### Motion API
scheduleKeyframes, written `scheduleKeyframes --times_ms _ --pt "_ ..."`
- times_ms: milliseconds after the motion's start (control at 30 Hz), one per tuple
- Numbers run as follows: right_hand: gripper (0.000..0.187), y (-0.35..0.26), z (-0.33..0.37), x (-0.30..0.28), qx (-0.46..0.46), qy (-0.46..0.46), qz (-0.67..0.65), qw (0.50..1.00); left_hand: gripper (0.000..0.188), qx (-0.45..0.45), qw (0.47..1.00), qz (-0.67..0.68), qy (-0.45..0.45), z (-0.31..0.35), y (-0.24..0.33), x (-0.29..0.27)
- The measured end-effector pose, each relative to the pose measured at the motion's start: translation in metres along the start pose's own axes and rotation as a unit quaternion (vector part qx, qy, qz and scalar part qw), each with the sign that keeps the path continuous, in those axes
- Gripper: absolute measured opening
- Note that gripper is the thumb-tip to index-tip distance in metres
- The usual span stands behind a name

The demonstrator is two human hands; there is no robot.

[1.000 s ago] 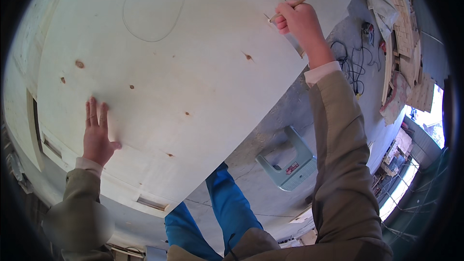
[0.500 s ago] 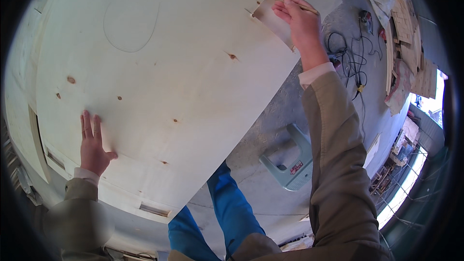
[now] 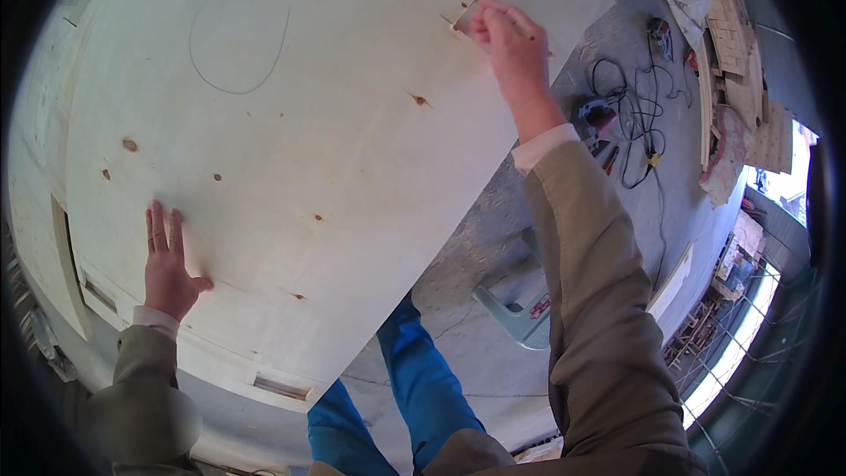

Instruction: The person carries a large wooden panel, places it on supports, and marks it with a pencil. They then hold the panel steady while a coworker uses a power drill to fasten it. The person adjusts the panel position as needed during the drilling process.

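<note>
A large pale plywood panel with scattered brown knots spreads in front of me. My left hand lies flat on its near left part, fingers stretched and holding nothing. At the panel's far right edge, my right hand is closed over a rectangular notch cut into the board. The thin tan stick, like a pencil, seen in its fingers a moment before is now mostly hidden by the hand. A curved thin line marks the panel's far left.
On the concrete floor to the right lie a tangled black cable and power tools. A grey-green plastic stool stands below the panel's edge. Wood boards are stacked at the far right. A slot opens near the panel's front corner.
My right hand has moved left, further over the notch, and turned, so the stick hardly shows. My left hand has stayed in place.
</note>
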State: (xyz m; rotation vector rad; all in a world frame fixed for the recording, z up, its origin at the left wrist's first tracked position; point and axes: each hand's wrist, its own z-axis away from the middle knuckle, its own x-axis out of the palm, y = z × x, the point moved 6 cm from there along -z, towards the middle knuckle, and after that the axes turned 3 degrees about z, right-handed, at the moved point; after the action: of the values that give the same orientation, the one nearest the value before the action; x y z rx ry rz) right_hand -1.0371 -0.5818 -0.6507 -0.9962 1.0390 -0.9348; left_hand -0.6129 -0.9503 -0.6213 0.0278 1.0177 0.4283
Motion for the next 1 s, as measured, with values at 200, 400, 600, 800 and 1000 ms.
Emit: scheduleKeyframes --times_ms 200,400,600,800,1000 --pt "0.025 -0.013 0.018 0.007 -0.011 -0.071 0.100 0.992 0.137 0.001 1.000 -0.005 0.002 0.001 0.003 -0.003" --pt "0.024 -0.038 0.061 -0.018 0.000 0.032 0.050 0.998 0.136 -0.008 1.000 0.014 0.006 0.004 0.005 -0.006" --pt "0.022 -0.032 0.205 -0.045 0.074 0.050 -0.008 0.996 0.132 -0.016 1.000 -0.017 0.018 0.009 0.006 -0.008" --pt "0.023 -0.001 0.435 -0.047 0.241 0.020 0.044 0.969 0.112 0.015 0.994 0.033 0.100 0.030 -0.013 0.013" --pt "0.016 0.019 0.640 -0.007 0.385 -0.072 0.058 0.918 0.069 0.026 0.980 0.111 0.162 0.176 0.001 0.114"
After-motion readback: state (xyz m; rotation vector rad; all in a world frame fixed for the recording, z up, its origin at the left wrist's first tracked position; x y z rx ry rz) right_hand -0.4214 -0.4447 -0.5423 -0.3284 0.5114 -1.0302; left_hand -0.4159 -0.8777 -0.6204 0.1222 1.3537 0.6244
